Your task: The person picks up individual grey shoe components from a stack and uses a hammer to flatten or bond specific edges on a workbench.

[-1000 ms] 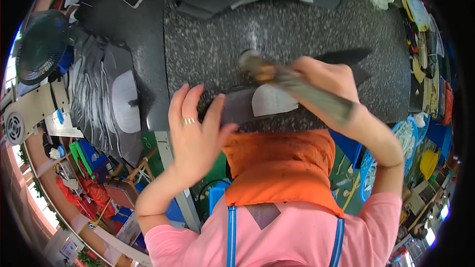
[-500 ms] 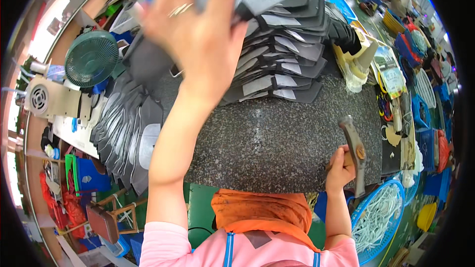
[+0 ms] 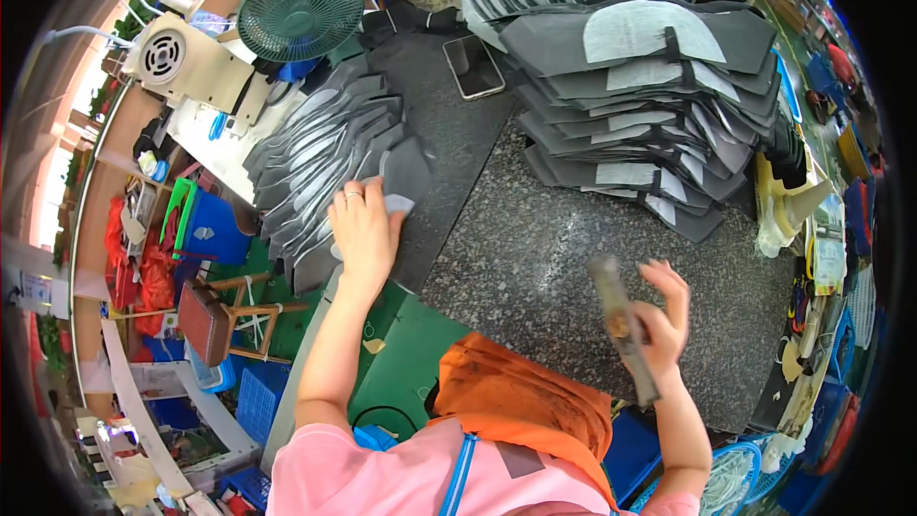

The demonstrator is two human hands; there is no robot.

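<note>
My left hand [image 3: 366, 234] rests on the near end of a fanned row of dark grey sheet pieces [image 3: 320, 153] with pale patches. Its fingertips touch a piece there, and the thumb stands apart from the fingers. In my right hand [image 3: 664, 325] is a hammer [image 3: 623, 330], gripped by its short handle over the stone slab, with one or two fingers raised off it. The hammer's long metal head is slightly blurred. Beyond it, a tall overlapping stack of grey pieces [image 3: 654, 86] has pale patches and black strips.
A phone [image 3: 473, 67] lies on the dark mat between the two piles. A green fan [image 3: 300, 10] and a cream sewing machine [image 3: 186, 62] stand at the left. On the right is a cream tape dispenser or similar holder [image 3: 793, 205]. The speckled slab [image 3: 535, 258] lies before me.
My left hand has come away from the tall stack down to the fanned row, leaving a piece on top. The hammer has shifted left in my right hand. My view has turned leftward.
</note>
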